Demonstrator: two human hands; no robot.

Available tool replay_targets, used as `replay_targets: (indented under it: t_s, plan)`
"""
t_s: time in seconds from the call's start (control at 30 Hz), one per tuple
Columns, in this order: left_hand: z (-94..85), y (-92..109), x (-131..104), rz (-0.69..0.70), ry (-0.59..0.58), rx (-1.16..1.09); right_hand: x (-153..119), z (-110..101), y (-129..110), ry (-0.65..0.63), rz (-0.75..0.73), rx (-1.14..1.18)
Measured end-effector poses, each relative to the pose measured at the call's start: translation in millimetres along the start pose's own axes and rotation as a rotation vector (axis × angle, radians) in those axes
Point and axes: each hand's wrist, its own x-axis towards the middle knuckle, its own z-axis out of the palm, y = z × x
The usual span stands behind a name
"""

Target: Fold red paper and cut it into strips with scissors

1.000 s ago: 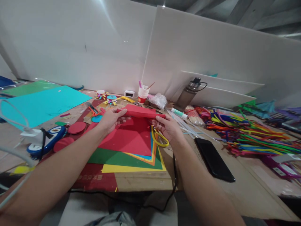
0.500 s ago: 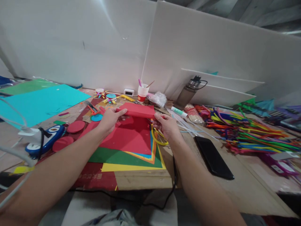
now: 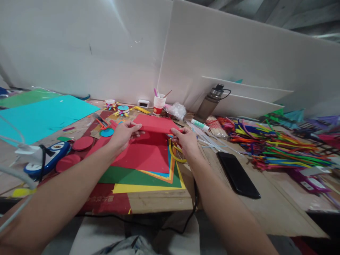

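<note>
A sheet of red paper point(image 3: 156, 124) is held up between my two hands, its near edge bent over. My left hand point(image 3: 126, 134) pinches its left end, thumb on top. At the other end my right hand point(image 3: 185, 140) grips it between thumb and fingers. Under it lies a stack of coloured sheets, with a red sheet point(image 3: 143, 156) uppermost and a green sheet point(image 3: 132, 176) and a yellow sheet point(image 3: 148, 187) showing below. Yellow-handled scissors point(image 3: 176, 156) lie beside my right hand, partly hidden by it.
A black phone point(image 3: 237, 174) and a heap of pipe cleaners point(image 3: 281, 145) lie to the right. Behind stand a bottle point(image 3: 209, 104) and paper cups point(image 3: 159, 104). At left are red discs point(image 3: 83, 143), a utility knife point(image 3: 100, 121) and a large cyan sheet point(image 3: 47, 115).
The near part of the held red paper looks slightly flatter, with both hands still gripping its ends. The whole view has shifted slightly.
</note>
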Motion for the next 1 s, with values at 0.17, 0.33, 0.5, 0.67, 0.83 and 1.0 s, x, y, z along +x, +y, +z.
replay_targets:
  t_s: [0.17, 0.33, 0.5, 0.67, 0.83, 1.0]
  plan:
    - [-0.4, -1.8, 1.2, -0.013, 0.043, 0.028, 1.1, -0.4, 1.5, 0.011, -0.051, 0.004]
    - [-0.4, -2.7, 1.9, -0.025, 0.079, 0.058, -2.9, 1.4, -2.2, 0.027, -0.07, 0.003]
    - [-1.2, -4.0, 1.6, -0.038, 0.072, 0.084, -6.9, 2.6, -5.0, 0.052, -0.093, -0.019]
    - [1.3, -3.0, -0.1, -0.01, 0.104, 0.068, -8.8, 3.8, -4.2, 0.064, -0.095, 0.02]
    - [3.4, 0.8, -0.5, -0.004, 0.094, 0.003, -8.2, 4.2, -1.3, 0.05, -0.121, 0.063]
    - [3.0, 3.9, 1.0, -0.001, 0.009, -0.087, -3.5, 1.8, 2.5, 0.05, -0.138, 0.086]
